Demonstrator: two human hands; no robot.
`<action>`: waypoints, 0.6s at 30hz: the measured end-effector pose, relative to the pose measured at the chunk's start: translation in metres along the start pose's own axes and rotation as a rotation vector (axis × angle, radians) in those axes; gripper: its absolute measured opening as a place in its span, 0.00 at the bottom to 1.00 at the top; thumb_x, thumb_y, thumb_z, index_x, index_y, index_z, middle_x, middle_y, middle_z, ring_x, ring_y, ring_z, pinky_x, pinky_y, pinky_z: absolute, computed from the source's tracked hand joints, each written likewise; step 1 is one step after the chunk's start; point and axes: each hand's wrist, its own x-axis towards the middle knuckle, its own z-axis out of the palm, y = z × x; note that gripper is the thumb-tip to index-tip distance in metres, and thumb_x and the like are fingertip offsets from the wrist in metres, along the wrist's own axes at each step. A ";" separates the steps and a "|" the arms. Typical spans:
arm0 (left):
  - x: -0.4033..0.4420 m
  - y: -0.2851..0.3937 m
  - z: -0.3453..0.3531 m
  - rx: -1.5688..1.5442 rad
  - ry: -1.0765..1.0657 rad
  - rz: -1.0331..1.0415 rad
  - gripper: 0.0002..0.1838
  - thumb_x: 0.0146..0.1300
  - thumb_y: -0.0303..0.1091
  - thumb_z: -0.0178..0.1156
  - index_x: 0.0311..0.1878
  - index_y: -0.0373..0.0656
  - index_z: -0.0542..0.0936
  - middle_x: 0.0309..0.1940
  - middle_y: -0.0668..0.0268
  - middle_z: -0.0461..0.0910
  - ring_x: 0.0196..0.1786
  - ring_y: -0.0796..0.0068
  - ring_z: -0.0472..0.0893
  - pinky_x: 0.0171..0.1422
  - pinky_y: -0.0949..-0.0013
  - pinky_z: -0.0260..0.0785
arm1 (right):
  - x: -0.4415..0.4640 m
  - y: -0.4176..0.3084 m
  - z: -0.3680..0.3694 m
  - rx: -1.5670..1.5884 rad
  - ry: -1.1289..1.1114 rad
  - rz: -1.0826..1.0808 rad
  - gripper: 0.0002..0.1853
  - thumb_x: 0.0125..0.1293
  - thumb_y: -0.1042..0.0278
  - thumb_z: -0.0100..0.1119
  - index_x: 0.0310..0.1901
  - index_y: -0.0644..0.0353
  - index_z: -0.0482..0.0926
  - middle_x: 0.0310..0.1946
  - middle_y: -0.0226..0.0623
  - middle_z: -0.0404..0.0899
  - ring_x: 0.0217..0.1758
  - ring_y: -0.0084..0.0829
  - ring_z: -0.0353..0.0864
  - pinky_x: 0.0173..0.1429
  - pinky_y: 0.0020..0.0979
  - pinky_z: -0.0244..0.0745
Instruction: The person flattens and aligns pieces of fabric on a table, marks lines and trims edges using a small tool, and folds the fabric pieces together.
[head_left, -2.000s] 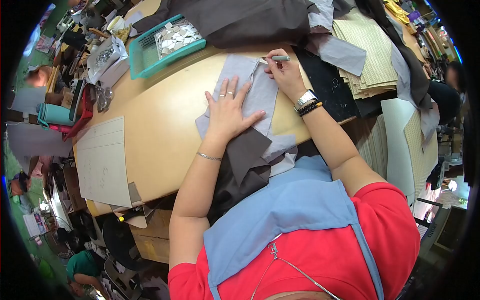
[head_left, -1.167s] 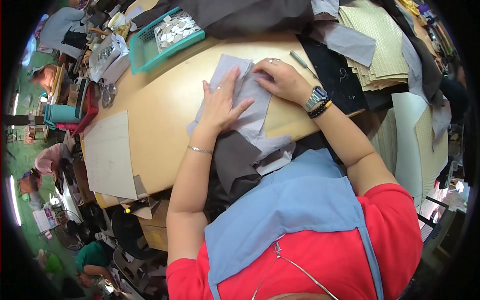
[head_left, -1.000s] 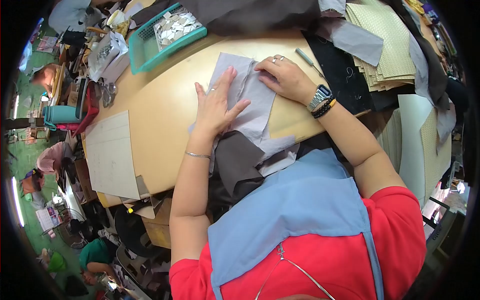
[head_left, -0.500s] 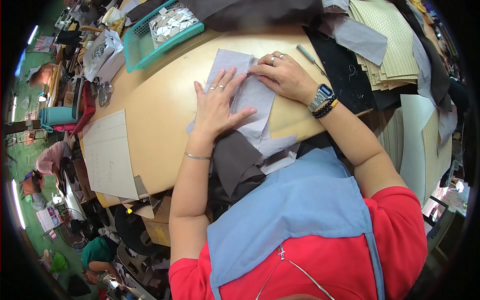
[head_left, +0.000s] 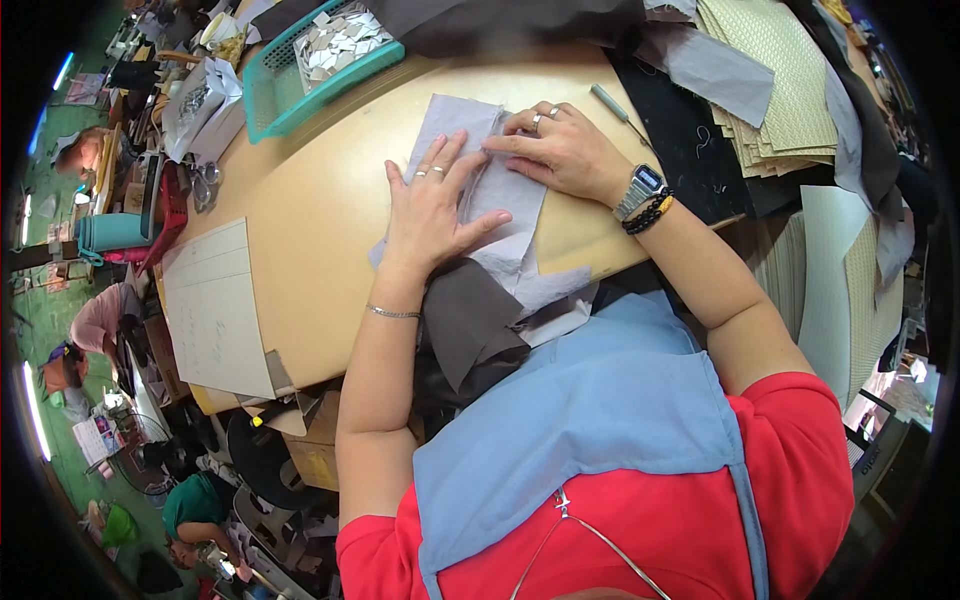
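Observation:
Light grey fabric [head_left: 513, 215] lies on the pale wooden table [head_left: 310, 220], with a raised fold running along its middle. Flat on its left part rests my left hand [head_left: 432, 200], fingers spread. My right hand [head_left: 560, 150] is at the fabric's upper right, its fingers bent and pressed together on the fold; whether cloth is pinched between them cannot be made out. To the right of that hand lies a grey-handled pointed tool [head_left: 612, 105]. Dark brown fabric [head_left: 465, 320] hangs over the table's near edge below my left hand.
A teal basket [head_left: 270, 100] holding small pale pieces is at the back left. Cardboard [head_left: 215, 310] lies at the left edge. Black material [head_left: 680, 140] and stacked textured sheets [head_left: 780, 90] are at the right. Scissors [head_left: 205, 185] sit beside a red tray [head_left: 173, 215]. A co-worker [head_left: 190, 505] is lower left.
My right hand has put down the grey-handled tool and moved onto the fabric's fold, lately sliding slightly left toward my left hand. My left hand has shifted a little left, staying on the cloth.

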 end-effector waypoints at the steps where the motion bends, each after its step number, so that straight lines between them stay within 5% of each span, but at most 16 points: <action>1: 0.000 0.000 0.000 0.008 0.000 0.003 0.44 0.52 0.75 0.59 0.67 0.57 0.72 0.75 0.66 0.63 0.78 0.59 0.60 0.69 0.19 0.41 | 0.000 0.000 0.000 -0.012 -0.002 0.002 0.16 0.64 0.58 0.64 0.54 0.41 0.83 0.47 0.24 0.80 0.51 0.29 0.79 0.55 0.35 0.72; 18: 0.004 0.012 -0.010 0.059 0.000 0.009 0.49 0.48 0.76 0.61 0.71 0.57 0.70 0.73 0.60 0.64 0.76 0.54 0.61 0.69 0.21 0.45 | 0.002 -0.002 0.002 -0.134 0.038 0.206 0.18 0.63 0.48 0.63 0.51 0.44 0.82 0.48 0.31 0.80 0.53 0.36 0.77 0.55 0.38 0.68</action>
